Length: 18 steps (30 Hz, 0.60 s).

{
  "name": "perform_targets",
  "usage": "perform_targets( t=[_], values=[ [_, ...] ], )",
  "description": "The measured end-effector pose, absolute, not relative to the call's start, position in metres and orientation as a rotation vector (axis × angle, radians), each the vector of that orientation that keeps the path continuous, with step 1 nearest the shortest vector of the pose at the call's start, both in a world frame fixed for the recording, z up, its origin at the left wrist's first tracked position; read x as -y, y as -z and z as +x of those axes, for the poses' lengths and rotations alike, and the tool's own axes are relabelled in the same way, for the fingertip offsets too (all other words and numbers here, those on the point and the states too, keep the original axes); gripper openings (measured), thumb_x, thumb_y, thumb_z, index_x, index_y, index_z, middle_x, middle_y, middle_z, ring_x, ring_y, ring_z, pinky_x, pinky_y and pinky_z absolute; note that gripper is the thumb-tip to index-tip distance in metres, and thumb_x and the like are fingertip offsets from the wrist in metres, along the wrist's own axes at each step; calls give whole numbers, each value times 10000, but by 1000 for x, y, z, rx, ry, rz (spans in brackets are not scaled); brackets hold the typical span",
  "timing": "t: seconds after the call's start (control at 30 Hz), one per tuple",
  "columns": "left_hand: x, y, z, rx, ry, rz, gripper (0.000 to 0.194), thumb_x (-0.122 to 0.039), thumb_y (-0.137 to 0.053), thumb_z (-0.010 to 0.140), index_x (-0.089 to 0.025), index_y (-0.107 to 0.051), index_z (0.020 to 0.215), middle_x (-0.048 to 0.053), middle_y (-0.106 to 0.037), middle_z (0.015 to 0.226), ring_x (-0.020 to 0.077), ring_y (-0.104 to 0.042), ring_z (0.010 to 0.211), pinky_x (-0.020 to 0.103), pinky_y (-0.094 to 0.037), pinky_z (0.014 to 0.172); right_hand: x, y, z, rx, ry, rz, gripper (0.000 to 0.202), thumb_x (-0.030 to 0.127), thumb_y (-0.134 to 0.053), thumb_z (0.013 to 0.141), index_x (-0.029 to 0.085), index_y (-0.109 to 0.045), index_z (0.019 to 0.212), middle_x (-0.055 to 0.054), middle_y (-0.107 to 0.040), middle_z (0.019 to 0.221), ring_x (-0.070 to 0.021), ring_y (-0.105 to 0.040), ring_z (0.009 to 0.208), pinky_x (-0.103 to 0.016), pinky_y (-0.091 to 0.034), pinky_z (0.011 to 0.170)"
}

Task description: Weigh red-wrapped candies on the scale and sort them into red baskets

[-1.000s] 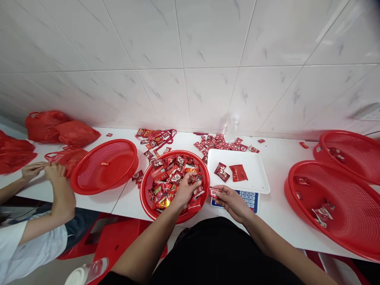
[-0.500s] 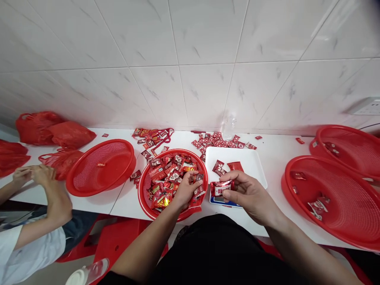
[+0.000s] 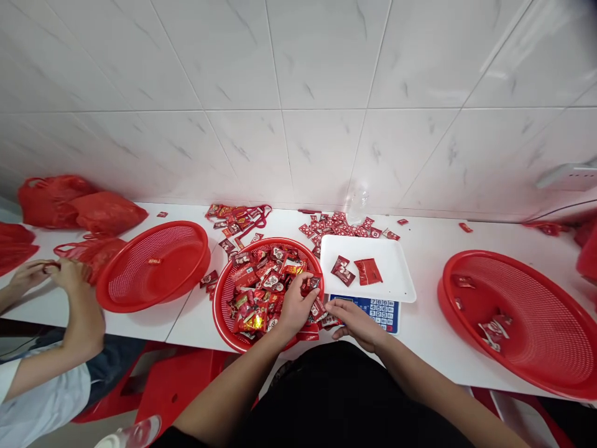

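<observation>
My left hand [image 3: 297, 306] is over the right side of a red basket [image 3: 222, 333] heaped with small wrapped snack packets [image 3: 254, 318]. Its fingers are closed on a dark red snack packet [image 3: 311, 284], and more packets stick out beneath them. A flat red pouch [image 3: 308, 332] lies below this hand at the basket rim. Just right of the rim, my right hand [image 3: 358, 322] has its fingertips closed at a red packet [image 3: 329, 321] beside the left hand. Behind it are a white tray [image 3: 396, 270] with a few red packets and a blue scale keypad [image 3: 383, 314].
Loose red packets [image 3: 338, 225] lie by the wall near a clear plastic bottle [image 3: 358, 204]. A red basket [image 3: 527, 264] stands at right, another [image 3: 175, 267] at left. Red plastic bags [image 3: 109, 211] sit further left, where another person's hands [image 3: 69, 274] work.
My right hand has moved left and down from in front of the tray, carrying a red packet to beside my left hand. The rear basket at the far right is gone from view.
</observation>
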<state>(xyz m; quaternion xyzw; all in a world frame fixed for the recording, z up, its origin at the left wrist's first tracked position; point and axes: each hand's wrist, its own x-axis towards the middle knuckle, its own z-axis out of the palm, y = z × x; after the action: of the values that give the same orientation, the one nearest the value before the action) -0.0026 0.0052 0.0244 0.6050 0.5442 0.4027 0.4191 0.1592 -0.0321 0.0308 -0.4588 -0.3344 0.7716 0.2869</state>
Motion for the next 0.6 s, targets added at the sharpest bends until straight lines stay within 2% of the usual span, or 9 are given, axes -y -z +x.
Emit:
perform_targets(
  t=[0.2, 0.3, 0.43, 0.6],
  values=[
    [-3, -20, 3, -1327, -1013, 1499, 307, -233, -586, 766, -231, -549, 1071, 35, -584, 1094, 193, -531, 1034, 331, -376, 935, 29, -22, 160, 773, -2123, -1201, 261, 375, -719, 653, 173, -631, 792, 2, -615, 777, -99, -564, 671, -238, -490, 620],
    [-5, -15, 5, -1324, -1023, 1437, 317, -254, -586, 769, -229, -543, 1082, 40, -581, 1104, 189, -541, 1019, 326, -389, 919, 31, -15, 163, 696, -2140, -1202, 211, 316, -722, 654, 169, -629, 773, 10, -614, 751, -86, -568, 651, -227, -493, 638],
    [-10, -5, 2, -1361, -1062, 1343, 302, -266, -593, 761, -222, -554, 1057, 42, -582, 1086, 189, -534, 1028, 333, -373, 938, 31, -8, 179, 649, -2105, -1250, 207, 301, -720, 661, 168, -637, 797, -16, -650, 782, -106, -608, 681, -234, -510, 649],
    [-13, 6, -8, -1379, -1020, 1165, 326, -291, -635, 724, -212, -563, 1032, 41, -598, 1031, 172, -560, 932, 319, -401, 888, 15, 6, 211, 560, -1837, -1315, 249, 330, -736, 661, 173, -659, 838, -56, -682, 906, -157, -642, 824, -266, -544, 727]
  ],
)
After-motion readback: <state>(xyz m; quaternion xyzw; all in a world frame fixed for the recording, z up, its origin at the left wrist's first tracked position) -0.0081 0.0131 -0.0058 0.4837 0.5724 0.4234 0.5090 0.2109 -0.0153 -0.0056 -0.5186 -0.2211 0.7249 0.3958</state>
